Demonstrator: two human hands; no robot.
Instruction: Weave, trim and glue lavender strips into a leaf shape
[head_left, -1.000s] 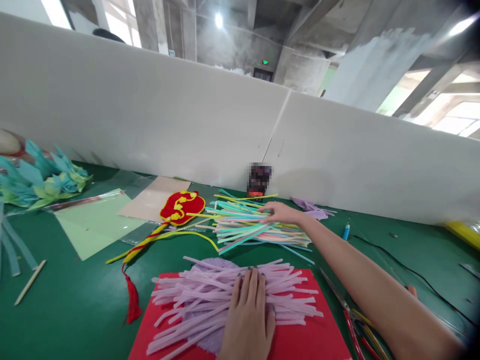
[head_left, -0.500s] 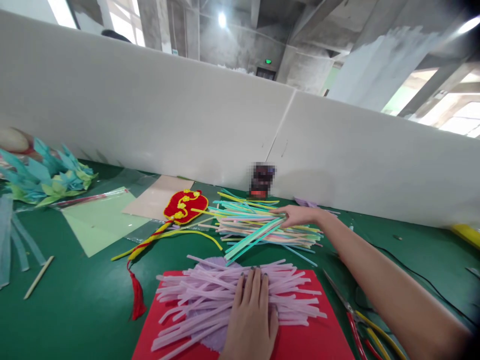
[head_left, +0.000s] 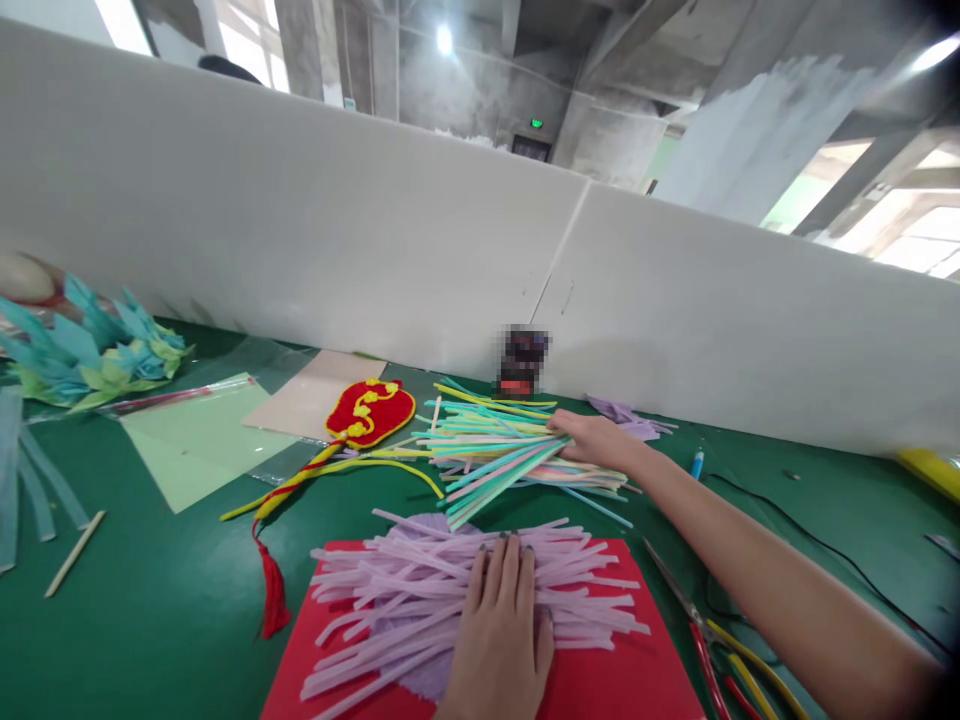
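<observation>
My left hand (head_left: 501, 620) lies flat, fingers stretched out, on a spread of lilac pipe cleaners (head_left: 420, 600). Beneath them are a round lilac piece (head_left: 429, 672) and a red board (head_left: 600, 680). Reaching further back, my right hand (head_left: 589, 440) has its fingers closed round one end of a bunch of green, blue and pink pipe cleaners (head_left: 502, 475). The other ends fan out toward the lilac ones. Under and behind that bunch lies a pile of mixed pastel pipe cleaners (head_left: 480, 415). My right palm hides part of the pile.
Left of the pile lies a red fan-shaped ornament (head_left: 379, 412) with a yellow handle and red tassel (head_left: 275, 600). Scissors (head_left: 686, 595) and red-and-yellow handles lie under my right forearm. A white partition (head_left: 300, 220) bounds the back. Green paper (head_left: 184, 440) and teal foliage (head_left: 97, 345) sit left.
My right hand has shifted slightly left, and the bunch in it is fuller and more spread. A lilac bundle behind my wrist shows more now. My left hand has stayed in place.
</observation>
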